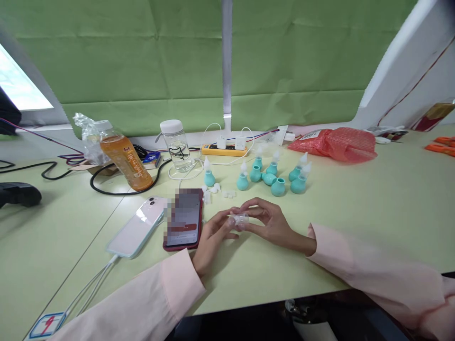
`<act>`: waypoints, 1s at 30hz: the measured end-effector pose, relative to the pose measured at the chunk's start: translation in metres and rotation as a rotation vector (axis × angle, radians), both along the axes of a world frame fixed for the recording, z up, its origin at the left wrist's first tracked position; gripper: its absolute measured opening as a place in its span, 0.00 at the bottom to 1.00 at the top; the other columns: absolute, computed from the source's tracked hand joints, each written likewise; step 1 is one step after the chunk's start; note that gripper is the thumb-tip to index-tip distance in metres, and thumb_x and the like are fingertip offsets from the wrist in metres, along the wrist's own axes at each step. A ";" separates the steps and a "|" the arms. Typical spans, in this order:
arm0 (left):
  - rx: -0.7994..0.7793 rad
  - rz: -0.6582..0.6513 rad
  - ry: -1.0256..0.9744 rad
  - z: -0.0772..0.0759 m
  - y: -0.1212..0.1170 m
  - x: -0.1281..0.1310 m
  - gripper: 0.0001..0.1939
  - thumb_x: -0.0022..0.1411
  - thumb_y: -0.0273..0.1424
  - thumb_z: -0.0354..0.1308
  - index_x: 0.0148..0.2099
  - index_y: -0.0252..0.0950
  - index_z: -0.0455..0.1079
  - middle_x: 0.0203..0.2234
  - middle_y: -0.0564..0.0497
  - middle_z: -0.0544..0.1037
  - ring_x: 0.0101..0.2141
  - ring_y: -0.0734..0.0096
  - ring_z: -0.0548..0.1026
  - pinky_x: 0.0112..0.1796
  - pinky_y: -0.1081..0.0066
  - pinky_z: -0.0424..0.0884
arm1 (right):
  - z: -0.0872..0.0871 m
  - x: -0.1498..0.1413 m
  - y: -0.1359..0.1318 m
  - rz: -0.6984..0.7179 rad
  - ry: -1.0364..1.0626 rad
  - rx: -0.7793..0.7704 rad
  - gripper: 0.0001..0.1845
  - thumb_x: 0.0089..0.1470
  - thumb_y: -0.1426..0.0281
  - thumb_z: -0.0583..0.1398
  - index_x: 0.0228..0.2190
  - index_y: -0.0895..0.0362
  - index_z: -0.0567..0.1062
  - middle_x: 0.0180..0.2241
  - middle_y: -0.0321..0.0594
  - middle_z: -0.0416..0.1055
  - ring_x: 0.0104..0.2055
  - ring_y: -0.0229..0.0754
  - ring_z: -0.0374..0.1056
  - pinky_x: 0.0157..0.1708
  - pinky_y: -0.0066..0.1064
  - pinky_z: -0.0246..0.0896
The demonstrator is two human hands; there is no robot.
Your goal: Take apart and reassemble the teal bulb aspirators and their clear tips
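Observation:
Between my two hands is a small clear plastic piece, roughly tube-shaped, held just above the table. My left hand pinches its left end. The fingers of my right hand close on it from the right. Beyond my hands stand several teal rubber bulbs, some with clear pointed tips, such as the bulb at the left. One bulb lies on its side. Small white plastic pieces lie between the bulbs and my hands.
Left of my hands lie a red-cased phone and a white phone with a cable. Behind them are a tilted orange drink bottle, a clear water bottle and a yellow power strip. A red bubble-wrap bag lies at the back right.

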State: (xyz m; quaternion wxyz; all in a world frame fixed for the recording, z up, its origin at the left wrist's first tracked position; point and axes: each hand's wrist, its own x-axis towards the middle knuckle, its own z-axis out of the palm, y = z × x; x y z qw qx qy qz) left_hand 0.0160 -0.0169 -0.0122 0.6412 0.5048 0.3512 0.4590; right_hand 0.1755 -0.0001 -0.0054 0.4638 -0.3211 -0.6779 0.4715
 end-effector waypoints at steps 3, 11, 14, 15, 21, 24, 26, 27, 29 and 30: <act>-0.102 -0.087 -0.092 0.000 0.003 0.001 0.14 0.53 0.34 0.55 0.42 0.33 0.68 0.35 0.46 0.71 0.36 0.66 0.69 0.39 0.65 0.65 | -0.001 -0.001 -0.003 -0.032 -0.099 0.157 0.12 0.44 0.70 0.60 0.35 0.52 0.67 0.39 0.39 0.70 0.48 0.44 0.62 0.48 0.40 0.56; -0.151 -0.139 -0.149 -0.003 0.007 -0.002 0.10 0.50 0.31 0.58 0.33 0.29 0.70 0.27 0.47 0.72 0.29 0.70 0.70 0.35 0.68 0.65 | -0.002 0.007 0.004 0.016 -0.345 0.400 0.18 0.45 0.65 0.59 0.40 0.51 0.66 0.43 0.40 0.67 0.50 0.44 0.59 0.46 0.37 0.57; -0.144 -0.067 -0.111 -0.006 0.009 -0.003 0.08 0.48 0.28 0.59 0.32 0.29 0.68 0.26 0.47 0.73 0.29 0.71 0.70 0.34 0.69 0.64 | 0.015 0.028 0.015 -0.112 -0.528 0.706 0.25 0.40 0.62 0.61 0.43 0.52 0.65 0.44 0.43 0.66 0.52 0.48 0.54 0.50 0.42 0.49; -0.133 -0.042 -0.084 -0.006 0.009 -0.004 0.08 0.47 0.27 0.59 0.32 0.30 0.67 0.25 0.48 0.73 0.27 0.72 0.70 0.33 0.70 0.64 | 0.022 0.037 0.021 -0.240 -0.585 0.777 0.27 0.40 0.61 0.61 0.44 0.53 0.64 0.44 0.44 0.65 0.51 0.49 0.54 0.50 0.43 0.48; -0.095 -0.018 -0.011 -0.004 0.009 -0.005 0.08 0.45 0.26 0.60 0.24 0.33 0.62 0.19 0.51 0.73 0.24 0.74 0.69 0.29 0.71 0.62 | 0.027 0.072 0.053 -0.731 -1.361 0.622 0.22 0.45 0.63 0.55 0.38 0.67 0.67 0.27 0.54 0.68 0.35 0.55 0.62 0.34 0.41 0.51; -0.121 -0.039 -0.054 -0.001 0.008 -0.005 0.08 0.44 0.26 0.61 0.27 0.33 0.63 0.21 0.50 0.74 0.25 0.72 0.70 0.31 0.70 0.63 | 0.020 0.074 0.059 -0.631 -1.595 0.464 0.18 0.42 0.69 0.55 0.37 0.68 0.67 0.22 0.51 0.67 0.28 0.51 0.64 0.28 0.36 0.49; -0.132 -0.062 -0.083 0.000 0.008 -0.005 0.12 0.45 0.27 0.61 0.34 0.33 0.65 0.24 0.49 0.74 0.26 0.71 0.71 0.33 0.68 0.63 | 0.024 0.074 0.057 -0.593 -1.587 0.436 0.18 0.40 0.71 0.55 0.37 0.64 0.66 0.21 0.46 0.67 0.27 0.49 0.64 0.27 0.34 0.49; -0.136 -0.071 -0.099 0.000 0.008 -0.005 0.13 0.46 0.28 0.61 0.36 0.33 0.66 0.24 0.48 0.74 0.27 0.71 0.71 0.33 0.68 0.64 | 0.028 0.074 0.055 -0.568 -1.543 0.430 0.18 0.39 0.70 0.56 0.37 0.62 0.66 0.21 0.43 0.67 0.27 0.48 0.63 0.28 0.34 0.49; -0.151 -0.080 -0.127 -0.001 0.009 -0.004 0.15 0.47 0.31 0.60 0.39 0.32 0.67 0.23 0.48 0.73 0.27 0.71 0.70 0.32 0.69 0.64 | 0.037 0.073 0.049 -0.463 -1.385 0.405 0.16 0.38 0.68 0.57 0.34 0.58 0.66 0.21 0.38 0.66 0.26 0.44 0.63 0.29 0.33 0.50; -0.160 -0.083 -0.134 -0.002 0.009 -0.004 0.15 0.48 0.31 0.60 0.39 0.31 0.67 0.22 0.49 0.72 0.26 0.73 0.69 0.30 0.70 0.63 | 0.041 0.071 0.046 -0.384 -1.272 0.390 0.16 0.37 0.67 0.58 0.33 0.57 0.66 0.22 0.37 0.66 0.27 0.42 0.63 0.29 0.32 0.52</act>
